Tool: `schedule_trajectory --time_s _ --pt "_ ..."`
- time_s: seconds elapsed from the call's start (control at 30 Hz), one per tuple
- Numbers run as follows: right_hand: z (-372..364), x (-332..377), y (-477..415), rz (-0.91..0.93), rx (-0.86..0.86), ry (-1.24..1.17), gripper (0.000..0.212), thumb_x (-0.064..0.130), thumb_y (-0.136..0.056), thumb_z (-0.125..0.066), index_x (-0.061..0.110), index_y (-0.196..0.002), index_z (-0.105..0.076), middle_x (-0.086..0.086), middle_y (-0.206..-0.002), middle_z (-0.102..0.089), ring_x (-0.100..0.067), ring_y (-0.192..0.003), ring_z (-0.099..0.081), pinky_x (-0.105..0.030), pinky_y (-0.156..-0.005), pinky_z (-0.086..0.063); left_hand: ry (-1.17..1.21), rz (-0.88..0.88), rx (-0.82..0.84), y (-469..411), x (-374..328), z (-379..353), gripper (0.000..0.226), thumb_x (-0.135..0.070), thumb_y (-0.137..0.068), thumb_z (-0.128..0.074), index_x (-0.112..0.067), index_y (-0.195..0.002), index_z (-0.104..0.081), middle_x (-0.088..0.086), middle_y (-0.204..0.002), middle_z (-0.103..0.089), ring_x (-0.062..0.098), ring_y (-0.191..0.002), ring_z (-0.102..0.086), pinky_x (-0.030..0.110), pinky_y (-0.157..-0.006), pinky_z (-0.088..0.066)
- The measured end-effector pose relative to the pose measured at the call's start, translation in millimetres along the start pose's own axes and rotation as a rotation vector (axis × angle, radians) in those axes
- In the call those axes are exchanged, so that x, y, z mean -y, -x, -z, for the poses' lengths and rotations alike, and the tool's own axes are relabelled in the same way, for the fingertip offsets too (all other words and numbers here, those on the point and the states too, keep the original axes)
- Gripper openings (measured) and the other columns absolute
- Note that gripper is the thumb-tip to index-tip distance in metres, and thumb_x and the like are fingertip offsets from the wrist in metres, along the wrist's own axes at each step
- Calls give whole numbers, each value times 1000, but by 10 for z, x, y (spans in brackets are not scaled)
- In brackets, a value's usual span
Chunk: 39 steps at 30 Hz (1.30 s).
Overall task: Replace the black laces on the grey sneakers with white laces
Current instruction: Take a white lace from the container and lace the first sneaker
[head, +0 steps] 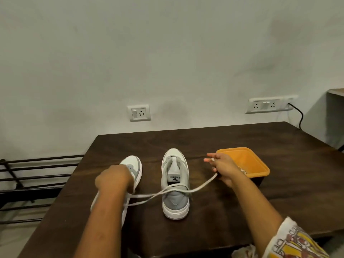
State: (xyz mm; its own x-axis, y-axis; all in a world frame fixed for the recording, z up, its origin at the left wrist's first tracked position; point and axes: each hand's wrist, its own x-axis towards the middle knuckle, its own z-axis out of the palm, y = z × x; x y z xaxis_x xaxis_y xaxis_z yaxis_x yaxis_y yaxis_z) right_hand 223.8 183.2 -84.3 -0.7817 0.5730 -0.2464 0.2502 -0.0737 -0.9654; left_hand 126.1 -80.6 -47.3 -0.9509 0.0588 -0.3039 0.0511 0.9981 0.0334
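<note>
Two grey and white sneakers stand on the dark wooden table (242, 138), toes pointing away from me. My left hand (114, 178) grips the left sneaker (133, 164) over its eyelets and hides most of it. A white lace (167, 191) runs from that sneaker, across the right sneaker (175, 183), up to my right hand (222, 166). My right hand pinches the lace end, pulled out to the right beside the orange tub. The right sneaker shows no lace in its eyelets. No black laces are visible.
An orange plastic tub (247, 161) sits at the right, just behind my right hand. A black metal rack (37, 174) stands left of the table. Wall sockets (139, 113) and a black cable (299, 116) are at the back.
</note>
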Motion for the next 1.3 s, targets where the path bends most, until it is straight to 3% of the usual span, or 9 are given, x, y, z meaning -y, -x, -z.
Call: schedule_trajectory --time_s 0.17,0.27,0.37,0.53,0.63,0.73,0.93,1.13,1.3 --pt "-211 94 118 195 192 -31 18 11 -98 -50 13 -96 -68 -4 -93 -71 -4 -56 -49 -14 -50 -43 578 -514 -26 172 -618 -193 19 -30 -88 -64 -22 -106 -65 2 -110 -66 16 -97 -61 23 -84 -51" --pt "-272 196 147 271 208 -182 22 4 -97 -48 13 -97 -68 -4 -91 -71 -3 -52 -49 -14 -50 -44 375 -711 72 211 -874 -351 41 -36 -87 -64 -24 -126 -57 0 -125 -59 17 -111 -56 26 -92 -47" --pt "-245 189 118 289 213 -226 30 -1 -97 -44 16 -111 -64 -3 -104 -69 -3 -48 -49 -15 -48 -44 -5 -623 -57 141 -968 -469 49 -51 -86 -59 -23 -126 -57 2 -133 -51 24 -126 -42 41 -98 -42" --pt "-178 56 48 162 205 -6 55 -12 -93 -39 23 -134 -50 8 -129 -51 -11 -63 -63 -17 -52 -50 49 -601 -111 99 -955 -439 34 -39 -87 -61 -15 -112 -62 5 -127 -58 25 -110 -58 40 -95 -46" --pt "-151 64 58 157 144 35 26 8 -96 -51 20 -115 -65 5 -116 -65 -12 -91 -65 -25 -73 -51 123 -638 15 97 -867 -328 17 -31 -88 -62 -15 -92 -65 8 -111 -64 25 -104 -60 33 -91 -48" --pt "-160 75 57 210 41 -21 26 26 -95 -56 7 -88 -71 1 -86 -72 -5 -78 -62 -20 -68 -46 122 -570 142 73 -600 -182 13 -22 -85 -62 -12 -79 -65 10 -92 -64 24 -90 -60 27 -73 -43" --pt "-245 -14 -17 244 57 74 24 7 -100 -43 16 -114 -60 -3 -95 -69 -6 -51 -46 -14 -47 -41 -175 -226 260 -66 -231 -224 37 -17 -81 -62 -8 -118 -61 7 -122 -62 25 -109 -61 36 -95 -50" --pt "-461 -26 -34 212 175 273 54 -19 -86 -35 17 -111 -65 -2 -114 -61 -3 -57 -54 -13 -45 -39 450 -437 -86 -117 -633 -371 20 -23 -89 -53 -27 -104 -65 5 -120 -60 23 -108 -57 36 -95 -47" --pt "-695 -97 -126 170 31 362 20 8 -93 -54 9 -107 -68 -3 -100 -65 -14 -74 -62 -26 -66 -53 275 -438 30 -227 -860 -611 43 -30 -89 -54 -35 -132 -51 7 -137 -39 31 -121 -48 37 -103 -40"
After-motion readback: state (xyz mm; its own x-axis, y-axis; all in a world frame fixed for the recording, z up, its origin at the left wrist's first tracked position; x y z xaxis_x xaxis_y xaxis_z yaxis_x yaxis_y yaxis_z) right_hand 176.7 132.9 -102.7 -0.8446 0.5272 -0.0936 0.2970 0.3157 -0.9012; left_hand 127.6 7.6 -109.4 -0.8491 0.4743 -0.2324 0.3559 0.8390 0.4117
